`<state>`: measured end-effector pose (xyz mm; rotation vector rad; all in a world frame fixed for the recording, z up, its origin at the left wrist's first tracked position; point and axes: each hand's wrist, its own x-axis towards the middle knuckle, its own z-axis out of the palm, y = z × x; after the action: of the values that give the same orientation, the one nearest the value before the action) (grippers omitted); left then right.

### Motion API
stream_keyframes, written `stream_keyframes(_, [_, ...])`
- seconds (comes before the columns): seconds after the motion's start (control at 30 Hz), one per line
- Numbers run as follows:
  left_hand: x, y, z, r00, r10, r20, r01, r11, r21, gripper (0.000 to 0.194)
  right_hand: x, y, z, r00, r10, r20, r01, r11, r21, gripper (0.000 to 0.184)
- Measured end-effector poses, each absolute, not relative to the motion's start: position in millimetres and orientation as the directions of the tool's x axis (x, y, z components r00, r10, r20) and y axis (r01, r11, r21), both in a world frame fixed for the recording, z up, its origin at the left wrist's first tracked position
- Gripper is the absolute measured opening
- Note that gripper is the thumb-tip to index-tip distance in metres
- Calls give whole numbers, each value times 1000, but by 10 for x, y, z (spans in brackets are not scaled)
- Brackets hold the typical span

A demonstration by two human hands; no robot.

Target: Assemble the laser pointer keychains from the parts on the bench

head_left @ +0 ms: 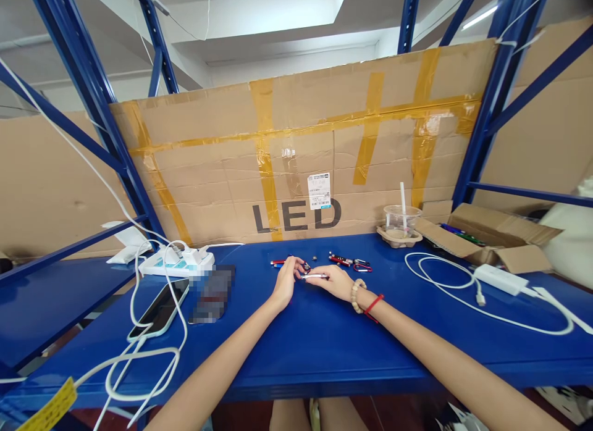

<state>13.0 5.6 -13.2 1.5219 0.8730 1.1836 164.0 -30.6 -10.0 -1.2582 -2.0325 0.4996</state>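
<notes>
Both my hands meet over the middle of the blue shelf surface (301, 338). My right hand (334, 282), with a bead bracelet and a red cord at the wrist, is closed on a small silver pen-like tube (315, 276). My left hand (285, 281) has its fingers pinched at the left end of that tube, next to a small dark part (306, 267). Just beyond the hands lie small red tubes (340, 259), a red carabiner clip (363, 268), a red and blue piece (278, 262) and a tiny metal bit (315, 257).
A white power strip (176, 262) with white cables and a phone (160, 308) lie at the left. A plastic cup with a straw (401, 221), an open cardboard box (491, 236) and a white charger with its cable (498, 279) are at the right. A taped cardboard sheet (301, 165) marked LED closes the back.
</notes>
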Motion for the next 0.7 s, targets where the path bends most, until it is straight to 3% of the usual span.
stream_keyframes(0.7, [125,82,-154,270,927,261,-27,-263,964,35,1613,-371,-25,-265,910,318,656,412,-632,45])
